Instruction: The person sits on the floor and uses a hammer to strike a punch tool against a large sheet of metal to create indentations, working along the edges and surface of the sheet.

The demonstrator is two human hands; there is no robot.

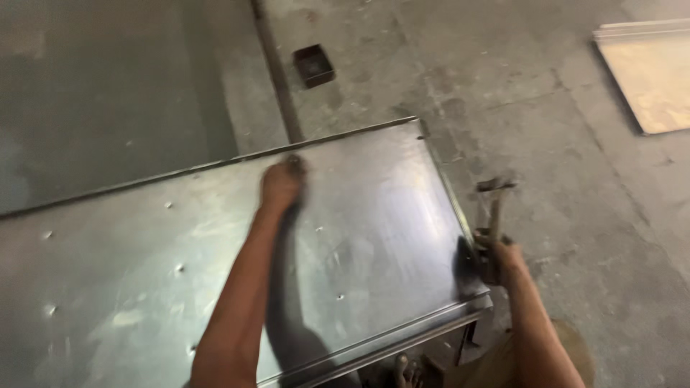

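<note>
Low in the frame, the left hand (pixel 282 183) presses, fingers together, on the sheet-metal panel (pixel 374 237); the right hand (pixel 503 259) is clamped on a hammer (pixel 494 197) at the panel's right edge.

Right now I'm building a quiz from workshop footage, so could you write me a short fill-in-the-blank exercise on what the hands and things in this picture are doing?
1. The left hand presses on the far edge of a large metal ____.
2. The right hand grips a ____ by its handle, beside the sheet's right edge.
3. On the concrete floor beyond the sheet lies a small, dark, open ____.
4. At the picture's upper right lies a pale wooden ____.

Missing words: sheet; hammer; box; board
</note>
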